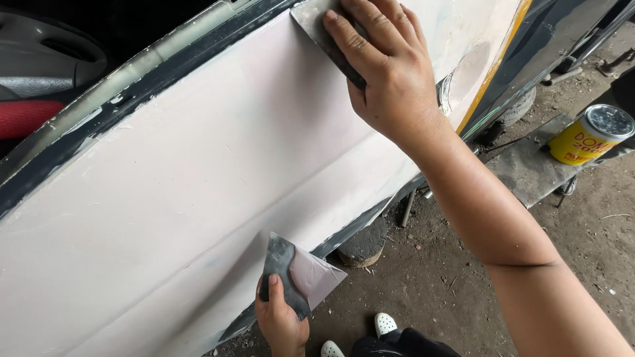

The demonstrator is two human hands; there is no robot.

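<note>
Right hand [390, 73] is pressing a spreader [321, 30] flat at 12 o'clock; left hand [281, 320] is gripping a loaded spreader [297, 274] at 6 o'clock. Door panel [165, 198] is appearing mostly filled, edges remaining.

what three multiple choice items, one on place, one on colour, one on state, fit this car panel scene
1. Where does the can stand?
A. on a grey board at the right
B. on the car panel
C. in the left hand

2. What colour is the can's side?
A. blue
B. yellow
C. green

3. What does the right hand do?
A. hangs free
B. grips the can
C. presses a flat spreader on the panel

Answers: 1 A, the can sits on the board above the dirt ground. 2 B, its wall is yellow under a metal lid. 3 C, the fingers lie flat on the blade against the pale filler, while the left hand holds a second spreader.
</note>
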